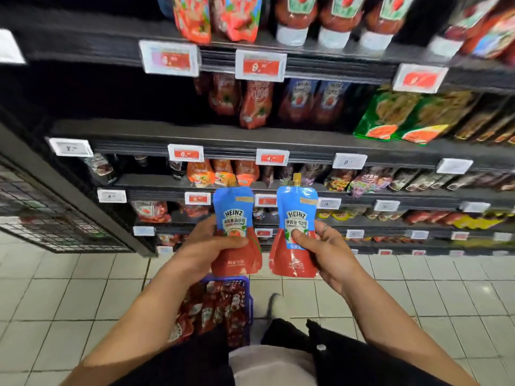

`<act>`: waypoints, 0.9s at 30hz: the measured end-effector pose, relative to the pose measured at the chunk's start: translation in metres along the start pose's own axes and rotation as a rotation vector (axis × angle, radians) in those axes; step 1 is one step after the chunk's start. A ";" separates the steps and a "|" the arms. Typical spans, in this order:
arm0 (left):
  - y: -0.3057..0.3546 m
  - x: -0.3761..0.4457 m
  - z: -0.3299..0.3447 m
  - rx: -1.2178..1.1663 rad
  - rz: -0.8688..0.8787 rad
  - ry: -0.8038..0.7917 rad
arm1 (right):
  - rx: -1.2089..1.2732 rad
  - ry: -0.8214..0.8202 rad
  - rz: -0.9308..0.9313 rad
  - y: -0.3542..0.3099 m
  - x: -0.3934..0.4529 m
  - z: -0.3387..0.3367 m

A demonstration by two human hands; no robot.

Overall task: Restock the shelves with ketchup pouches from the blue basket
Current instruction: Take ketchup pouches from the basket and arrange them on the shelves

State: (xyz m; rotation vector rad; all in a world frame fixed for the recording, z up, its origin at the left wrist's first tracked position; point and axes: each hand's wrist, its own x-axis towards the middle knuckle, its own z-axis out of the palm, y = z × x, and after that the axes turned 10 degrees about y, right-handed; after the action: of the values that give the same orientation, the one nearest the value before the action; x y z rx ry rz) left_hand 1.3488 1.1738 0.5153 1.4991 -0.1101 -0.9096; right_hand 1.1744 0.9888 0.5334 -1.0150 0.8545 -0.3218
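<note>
My left hand grips a blue-and-red Heinz ketchup pouch upright, thumb across its front. My right hand holds a second, matching ketchup pouch upright beside it, a small gap between the two. Both pouches are raised in front of the lower shelves. Below my arms, on the floor, stands the blue basket with several red ketchup pouches inside, partly hidden by my left forearm.
Dark shelving rises ahead with red sauce pouches, bottles and price tags on every level; green packets sit at the right. A wire rack stands at the left. White tiled floor surrounds the basket. My shoe is beside it.
</note>
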 end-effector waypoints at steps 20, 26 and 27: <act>0.117 0.161 0.157 0.320 0.395 0.155 | -0.166 0.055 -0.285 -0.154 0.167 -0.081; 0.150 0.201 0.186 0.437 0.338 0.458 | -0.354 0.131 -0.381 -0.192 0.207 -0.078; 0.154 0.203 0.189 0.486 0.331 0.481 | -0.423 0.162 -0.398 -0.197 0.211 -0.077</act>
State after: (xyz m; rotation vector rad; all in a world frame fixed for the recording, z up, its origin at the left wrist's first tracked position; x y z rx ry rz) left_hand 1.4439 0.8787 0.5820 2.0376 -0.2297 -0.2437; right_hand 1.2799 0.7133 0.5806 -1.5759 0.8829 -0.5819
